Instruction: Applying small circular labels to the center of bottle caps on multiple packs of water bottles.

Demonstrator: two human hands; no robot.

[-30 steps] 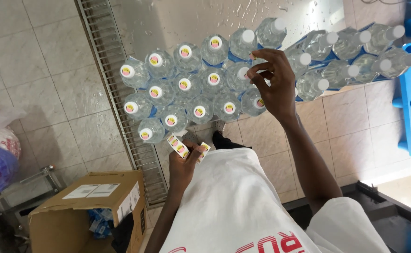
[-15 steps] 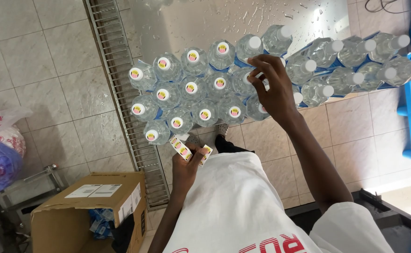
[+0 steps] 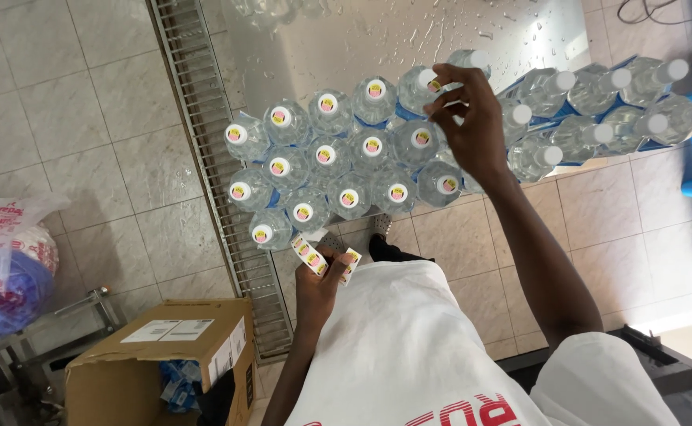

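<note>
Round pink-and-yellow cap stickers [image 3: 326, 155] top the bottles; a brown cardboard box [image 3: 164, 371], white-labelled, sits lower left.

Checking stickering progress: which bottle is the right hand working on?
The top-row bottle under the right hand, fifth from the left. Its sticker sits at the fingertips; bottles to its right still show plain white caps.

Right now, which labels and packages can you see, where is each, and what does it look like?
Sticker strip: in the left hand, small yellow-and-pink labels on white backing.
Cap stickers: round, yellow and pink, on the bottle caps at left; the right hand is at one.
Plain white caps: bottles at right, no stickers.
Cardboard box: floor, lower left, brown, open, white rectangular labels.
Plastic bag: far left, white, red and blue.
</note>
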